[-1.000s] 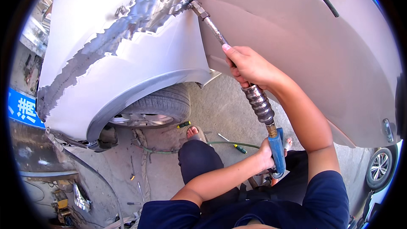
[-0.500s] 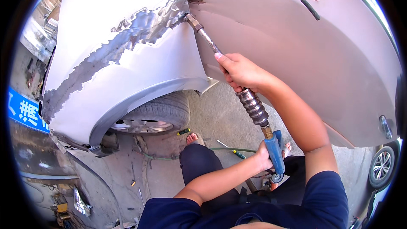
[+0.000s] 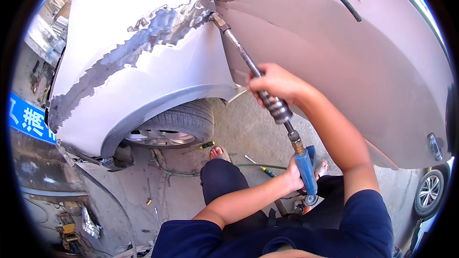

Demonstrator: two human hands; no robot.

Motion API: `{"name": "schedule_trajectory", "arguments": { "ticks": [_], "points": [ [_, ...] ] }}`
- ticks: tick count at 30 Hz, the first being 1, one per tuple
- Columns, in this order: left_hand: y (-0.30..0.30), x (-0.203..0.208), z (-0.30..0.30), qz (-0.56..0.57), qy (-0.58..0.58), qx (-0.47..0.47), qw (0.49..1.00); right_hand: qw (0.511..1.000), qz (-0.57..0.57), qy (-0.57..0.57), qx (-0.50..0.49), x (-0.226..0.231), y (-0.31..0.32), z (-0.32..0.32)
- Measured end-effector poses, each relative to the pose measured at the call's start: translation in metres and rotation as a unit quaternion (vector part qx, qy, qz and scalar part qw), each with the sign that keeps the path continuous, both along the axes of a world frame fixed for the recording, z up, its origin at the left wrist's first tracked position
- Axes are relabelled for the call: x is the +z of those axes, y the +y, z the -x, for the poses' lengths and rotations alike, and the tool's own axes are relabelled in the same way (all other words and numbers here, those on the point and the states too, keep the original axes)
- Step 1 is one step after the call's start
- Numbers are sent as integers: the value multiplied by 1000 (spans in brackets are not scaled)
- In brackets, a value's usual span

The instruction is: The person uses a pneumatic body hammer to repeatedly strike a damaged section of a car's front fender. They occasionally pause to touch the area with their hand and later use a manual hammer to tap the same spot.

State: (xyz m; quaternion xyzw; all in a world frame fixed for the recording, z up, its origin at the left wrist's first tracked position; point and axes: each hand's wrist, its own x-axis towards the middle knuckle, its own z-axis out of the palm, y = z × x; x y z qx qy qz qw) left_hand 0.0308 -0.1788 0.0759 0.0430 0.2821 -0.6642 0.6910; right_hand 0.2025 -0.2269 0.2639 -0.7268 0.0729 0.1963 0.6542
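Note:
A slide hammer [image 3: 242, 53] runs diagonally from the car's fender [image 3: 181, 74] down toward my body. Its tip touches the scraped bare-metal strip [image 3: 162, 31], close to the fender's edge beside the door. My left hand [image 3: 294, 177] is closed on the blue handle [image 3: 306, 174] at the rear end. My right hand [image 3: 276, 85], slightly blurred, wraps around the tool farther forward, at the upper part of the ribbed sliding weight [image 3: 279, 111]. A bare length of rod shows between this weight and the brass fitting [image 3: 298, 148]. My right palm is hidden.
The open car door [image 3: 334, 62] stands right of the tool, a cable [image 3: 351, 8] hanging near its top. Below the fender is the tyre [image 3: 181, 119]. On the ground lie a green hose [image 3: 244, 165] and screwdrivers [image 3: 268, 172]. A blue sign [image 3: 31, 119] is at left.
The sliding weight has moved up the rod toward the fender, baring rod behind it. My right hand now overlaps the weight more. The blue handle has shifted slightly left and is steeper.

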Motion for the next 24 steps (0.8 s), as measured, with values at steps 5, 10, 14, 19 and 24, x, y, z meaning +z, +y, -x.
{"name": "schedule_trajectory", "arguments": {
  "ticks": [5,10,14,19,24],
  "points": [
    [-11,1,1,-82,-60,12,995,992,103,-67,-19,6,4,2],
    [-9,-2,-3,-123,-5,9,992,999,14,-32,-4,-38,-17,40],
    [-2,-10,-3,-147,-36,-17,988,988,72,-127,59,-42,-20,21],
    [3,-21,4,-116,-40,-5,992,994,-104,-25,22,-41,-11,-14],
    [1,-33,15,-63,-60,4,996,748,-586,205,234,-53,-5,-29]
  ]
}}
